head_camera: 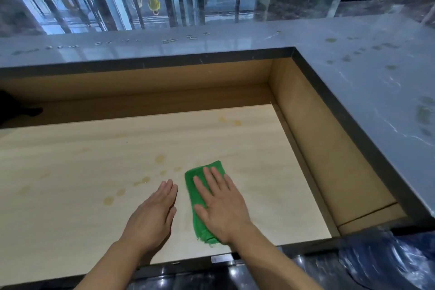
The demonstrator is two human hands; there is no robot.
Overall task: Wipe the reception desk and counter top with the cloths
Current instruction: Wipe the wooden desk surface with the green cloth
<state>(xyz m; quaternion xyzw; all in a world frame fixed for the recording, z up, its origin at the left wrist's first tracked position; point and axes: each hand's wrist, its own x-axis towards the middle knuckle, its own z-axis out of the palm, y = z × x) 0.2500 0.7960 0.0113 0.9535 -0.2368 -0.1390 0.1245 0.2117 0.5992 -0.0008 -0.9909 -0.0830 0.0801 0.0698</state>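
Head view: a green cloth [199, 198], folded to a long strip, is seen lying flat on the wooden tabletop [70, 195] of the reception desk, approx. in the lower middle of the frame. The right hand [221, 202] is laid flat on the cloth, palm down, fingers stretched and a bit spread; nothing is gripped, the cloth is only pressed under the palm. The left hand [153, 214] is also open and flat, fingers together, placed just beside the cloth on its left side; it holds nothing, and if it touches the wood cannot be told.

The long axis of the cloth runs from the near edge away from the person, leaning slightly to the right at the far end, i.e. almost parallel w/ the right forearm. The far end shows beyond the fingertips.

Yellowish spill spots [141, 180] are seen to the left and ahead of the cloth, just beyond the left hand, so a sweep to the left and forward is probably needed next. More marks [346, 57] are seen on the grey counter top [353, 106], at right, well apart from both hands; that part looks not yet wiped.
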